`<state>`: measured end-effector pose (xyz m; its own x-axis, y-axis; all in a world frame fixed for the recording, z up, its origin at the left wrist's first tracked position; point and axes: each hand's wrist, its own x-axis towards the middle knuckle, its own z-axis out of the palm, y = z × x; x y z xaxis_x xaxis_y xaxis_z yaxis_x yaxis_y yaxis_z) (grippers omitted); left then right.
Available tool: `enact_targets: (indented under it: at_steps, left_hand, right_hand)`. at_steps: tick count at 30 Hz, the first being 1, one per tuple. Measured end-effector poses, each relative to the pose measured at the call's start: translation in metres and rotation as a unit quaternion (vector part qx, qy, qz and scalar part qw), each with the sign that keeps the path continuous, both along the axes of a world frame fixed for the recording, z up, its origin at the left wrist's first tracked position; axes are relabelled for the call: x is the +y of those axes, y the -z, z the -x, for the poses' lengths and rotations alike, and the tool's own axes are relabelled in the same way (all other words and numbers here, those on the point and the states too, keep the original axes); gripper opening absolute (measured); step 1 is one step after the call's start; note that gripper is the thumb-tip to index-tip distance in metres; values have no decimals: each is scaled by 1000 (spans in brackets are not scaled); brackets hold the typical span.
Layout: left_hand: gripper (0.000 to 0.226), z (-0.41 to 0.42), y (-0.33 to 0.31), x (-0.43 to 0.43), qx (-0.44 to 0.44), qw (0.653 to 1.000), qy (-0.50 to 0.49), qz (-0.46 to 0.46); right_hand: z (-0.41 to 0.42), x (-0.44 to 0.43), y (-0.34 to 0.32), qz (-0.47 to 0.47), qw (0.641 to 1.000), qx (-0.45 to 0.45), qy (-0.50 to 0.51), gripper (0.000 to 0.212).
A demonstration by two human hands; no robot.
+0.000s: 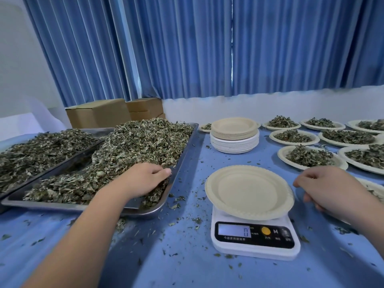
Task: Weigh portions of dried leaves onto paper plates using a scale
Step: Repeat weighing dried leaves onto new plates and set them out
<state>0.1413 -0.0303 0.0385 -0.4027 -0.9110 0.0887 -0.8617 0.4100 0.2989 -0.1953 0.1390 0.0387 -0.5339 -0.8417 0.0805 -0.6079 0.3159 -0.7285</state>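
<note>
A: Where do we stand?

B: Our left hand (pixel 145 180) lies palm-down in the dried leaves (pixel 143 142) at the near right corner of the front steel tray (pixel 62 205), fingers curled into a clump. Our right hand (pixel 328 188) hovers just beside the empty paper plate (pixel 248 191), fingers loosely bent, holding nothing. Whether it touches the rim, we cannot tell.

A: And the scale (pixel 254 244)?

B: It reads zero with the plate on it, so we judge it ready. We should lift a modest clump, drop it at the plate's middle, then add pinches while we watch the display. The plate overhangs the scale, so our right hand must stay off the rim or the reading may drift.

A: Counts?

B: Two trays of leaves, the second tray (pixel 68 161) at the left. One scale, one plate on it, one stack of spare plates (pixel 234 142). At least nine filled plates (pixel 282 156) sit on the blue counter (pixel 187 256), some cut by the frame.
</note>
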Motion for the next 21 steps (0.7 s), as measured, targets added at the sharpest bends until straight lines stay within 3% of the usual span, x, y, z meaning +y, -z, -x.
enact_targets:
  at_steps: [5,8,11,17,21]
  left_hand:
    - [86,-4,0,20,-18,998,-1,65]
    - [95,-3,6,29,-37,999,18,3]
    - [94,-1,9,34,-54,997,0,-48]
    - [72,-3,9,42,-34,999,0,-23]
    - [81,-2,11,51,-33,999,17,-15]
  right_hand:
    - [8,-2,5,16,1000,-20,10,26]
    - [7,-1,6,9,1000,-10,8,29]
    - [7,0,3,6,1000,-8,15,26]
    - [4,2,0,-3,1000,10,20,23]
    - [2,2,-2,-9,999,29,17,24]
